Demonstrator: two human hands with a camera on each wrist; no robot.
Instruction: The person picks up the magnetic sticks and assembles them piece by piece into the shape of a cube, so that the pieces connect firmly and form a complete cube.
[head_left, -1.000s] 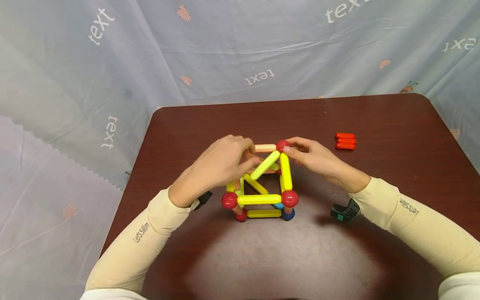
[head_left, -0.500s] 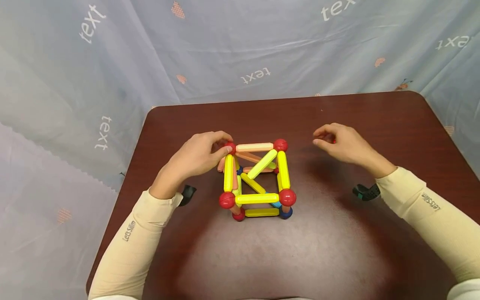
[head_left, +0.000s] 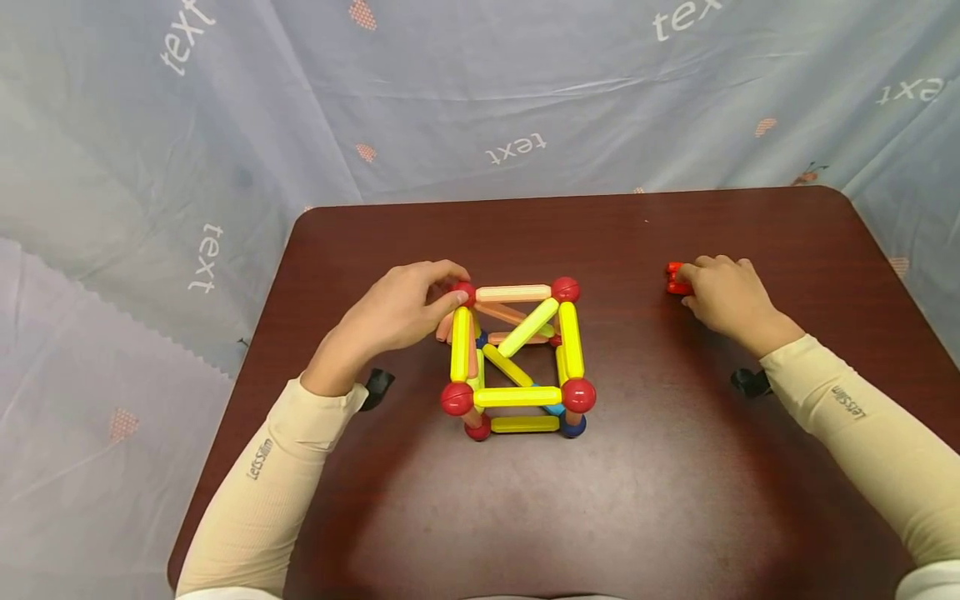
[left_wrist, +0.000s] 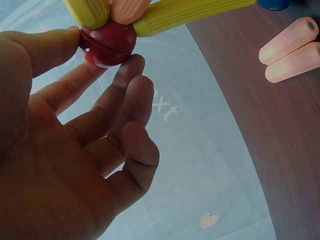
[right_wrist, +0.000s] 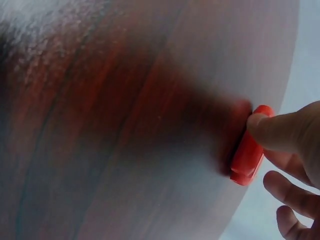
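Note:
A cube-like frame of yellow and peach magnetic sticks (head_left: pixel 517 397) with red and blue balls stands mid-table in the head view. My left hand (head_left: pixel 393 310) pinches the red ball (left_wrist: pixel 108 44) at its far left top corner between thumb and fingertips; the other fingers are loosely bent. A light yellow stick (head_left: pixel 528 329) slants down from the far right top ball (head_left: pixel 565 290). At the right, my right hand (head_left: pixel 731 300) pinches at the small group of red magnetic sticks (right_wrist: pixel 248 152), thumb on their side. The hand covers part of them, so how many it grips is unclear.
Two loose peach sticks (left_wrist: pixel 292 50) lie on the dark table by the frame's far left side. The brown table (head_left: pixel 637 500) ends at a light curtain (head_left: pixel 450 100) behind and at the left.
My right hand has left the far right ball and reached right to the red sticks. My left hand has shifted from over the frame to the far left ball.

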